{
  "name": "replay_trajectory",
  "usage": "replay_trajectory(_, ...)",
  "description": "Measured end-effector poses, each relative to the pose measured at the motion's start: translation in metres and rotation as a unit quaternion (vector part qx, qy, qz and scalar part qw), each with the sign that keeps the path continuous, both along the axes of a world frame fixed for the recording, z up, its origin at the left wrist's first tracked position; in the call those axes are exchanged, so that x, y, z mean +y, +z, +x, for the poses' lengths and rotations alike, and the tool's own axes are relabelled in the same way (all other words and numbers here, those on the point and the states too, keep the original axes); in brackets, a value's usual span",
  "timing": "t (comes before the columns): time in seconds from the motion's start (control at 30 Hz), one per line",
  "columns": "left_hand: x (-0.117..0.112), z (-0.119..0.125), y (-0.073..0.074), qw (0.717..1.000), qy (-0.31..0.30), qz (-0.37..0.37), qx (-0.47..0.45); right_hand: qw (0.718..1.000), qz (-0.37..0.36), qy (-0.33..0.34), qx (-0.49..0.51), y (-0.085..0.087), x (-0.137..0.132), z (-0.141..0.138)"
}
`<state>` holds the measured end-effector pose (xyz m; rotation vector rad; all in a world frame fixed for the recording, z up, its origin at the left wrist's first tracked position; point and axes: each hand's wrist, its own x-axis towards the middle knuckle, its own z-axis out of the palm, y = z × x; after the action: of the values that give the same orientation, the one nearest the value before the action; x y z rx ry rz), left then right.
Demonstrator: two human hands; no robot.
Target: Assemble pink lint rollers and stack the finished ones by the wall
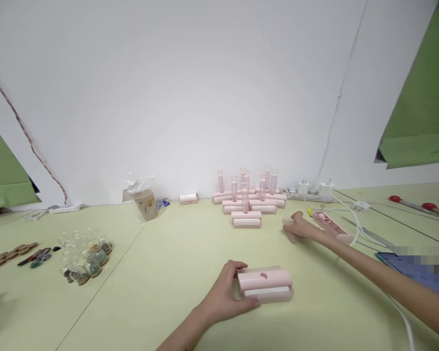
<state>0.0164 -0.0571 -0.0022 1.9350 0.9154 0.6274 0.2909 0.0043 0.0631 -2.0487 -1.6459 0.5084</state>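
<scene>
My left hand (pixel 225 292) grips the left end of a pink lint-roller case (pixel 265 284) that lies on the pale yellow-green table (pixel 161 287) close to me. My right hand (pixel 299 227) is stretched far out to the right of a stack of pink roller cases (pixel 247 207), its fingers curled round a small crumpled clear piece (pixel 289 229) that I cannot name. Several pink handles (pixel 245 183) stand upright on that stack. A pink handle part (pixel 331 225) lies just behind my right wrist.
A wrapped drink cup (pixel 144 200) and a single pink case (pixel 189 198) stand at the back wall. Small glass domes (pixel 86 256) and wooden discs (pixel 10 253) lie at the left. A power strip with chargers (pixel 307 190), white cables (pixel 354 219), red-tipped tools (pixel 420 204) and a tablet (pixel 420 273) crowd the right.
</scene>
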Motion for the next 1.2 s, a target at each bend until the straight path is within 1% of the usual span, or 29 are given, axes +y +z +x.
replay_trajectory(0.07,0.001,0.000,-0.001,1.000,-0.004,0.002,0.002,0.997,-0.012,0.049,0.063,0.010,-0.009,-0.007)
replay_trajectory(0.13,0.003,0.000,-0.002,1.000,-0.009,0.008,0.000,0.985,-0.021,0.117,0.124,0.021,-0.023,-0.016)
replay_trajectory(0.2,0.004,0.001,-0.003,1.000,-0.011,0.016,-0.008,0.959,-0.030,0.205,0.193,0.030,-0.039,-0.027)
replay_trajectory(0.27,0.004,0.001,-0.003,1.000,-0.012,0.023,-0.017,0.928,-0.033,0.283,0.241,0.034,-0.054,-0.038)
replay_trajectory(0.3,0.004,0.001,-0.003,0.999,-0.013,0.025,-0.019,0.918,-0.030,0.311,0.246,0.034,-0.061,-0.043)
replay_trajectory(0.33,0.004,0.001,-0.003,0.999,-0.015,0.025,-0.019,0.914,-0.025,0.328,0.237,0.035,-0.066,-0.047)
replay_trajectory(0.47,0.004,0.001,-0.003,1.000,-0.016,0.024,-0.012,0.924,-0.005,0.354,0.144,0.038,-0.075,-0.058)
replay_trajectory(0.6,0.004,0.001,-0.004,0.999,-0.015,0.027,-0.020,0.917,0.002,0.394,0.060,0.048,-0.071,-0.062)
replay_trajectory(0.77,0.003,0.001,-0.004,1.000,-0.002,0.014,-0.028,0.913,-0.028,0.406,-0.034,0.059,-0.067,-0.065)
replay_trajectory(0.9,0.002,0.002,0.000,0.999,0.025,-0.018,-0.011,0.916,-0.028,0.395,-0.068,0.057,-0.071,-0.070)
replay_trajectory(1.0,0.001,0.003,0.003,1.000,0.024,-0.013,0.000,0.917,-0.011,0.390,-0.077,0.052,-0.076,-0.074)
replay_trajectory(1.07,0.000,0.001,0.004,1.000,0.013,-0.005,0.010,0.918,-0.014,0.392,-0.048,0.050,-0.078,-0.070)
replay_trajectory(1.13,0.000,-0.002,0.003,1.000,0.004,-0.005,0.019,0.916,-0.015,0.401,-0.015,0.049,-0.074,-0.057)
replay_trajectory(1.17,0.001,-0.003,0.004,1.000,0.002,-0.011,0.023,0.920,-0.004,0.390,-0.023,0.048,-0.069,-0.046)
replay_trajectory(1.2,0.002,-0.005,0.005,0.999,0.001,-0.017,0.028,0.929,0.014,0.366,-0.048,0.046,-0.063,-0.033)
